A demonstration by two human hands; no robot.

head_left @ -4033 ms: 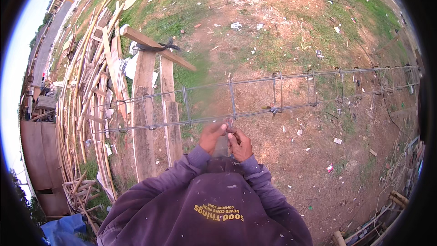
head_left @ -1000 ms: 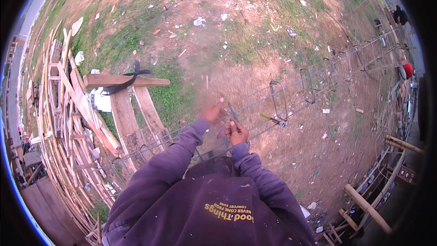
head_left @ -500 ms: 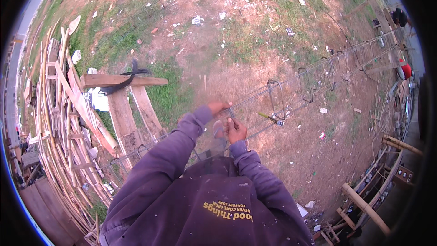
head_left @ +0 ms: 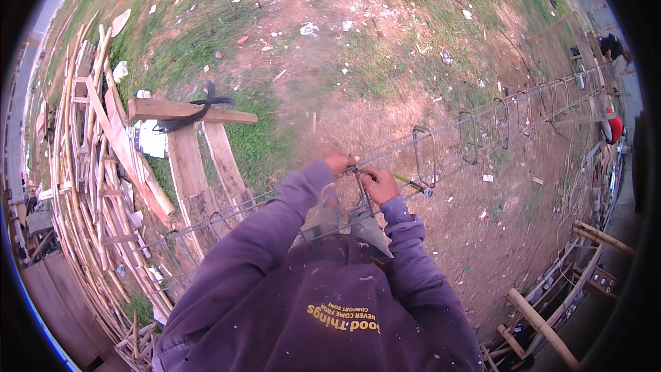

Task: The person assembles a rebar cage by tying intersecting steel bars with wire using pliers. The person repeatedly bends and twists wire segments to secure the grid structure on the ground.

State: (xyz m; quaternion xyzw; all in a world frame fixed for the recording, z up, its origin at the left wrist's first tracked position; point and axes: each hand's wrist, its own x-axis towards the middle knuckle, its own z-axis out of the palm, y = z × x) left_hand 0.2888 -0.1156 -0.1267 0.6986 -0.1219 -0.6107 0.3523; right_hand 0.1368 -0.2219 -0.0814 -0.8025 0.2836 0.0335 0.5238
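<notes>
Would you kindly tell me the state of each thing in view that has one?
Steel bar cage: running slantwise, stirrups around its bars
Left hand: at the cage's far bar, grip unclear
Right hand: curled, beside the left, grip unclear
Yellow-handled tool: resting at a stirrup
Wooden crossbeam: raised on boards
Black bundle: draped over the crossbeam
Bamboo pile: loosely heaped

One bare left hand (head_left: 339,162) and one bare right hand (head_left: 380,185) showed, with two faded purple sleeves (head_left: 275,217). There was one long cage of thin grey steel rods (head_left: 416,151), with at least four rectangular steel stirrups (head_left: 476,141). Also visible were one yellow-handled tool (head_left: 409,181), one brown timber crossbeam (head_left: 237,116), two weathered wooden planks (head_left: 185,155), one bundle of thin black strands (head_left: 194,118) and one rounded red object (head_left: 615,127). The tan bamboo poles (head_left: 67,127) were too crowded to count.
</notes>
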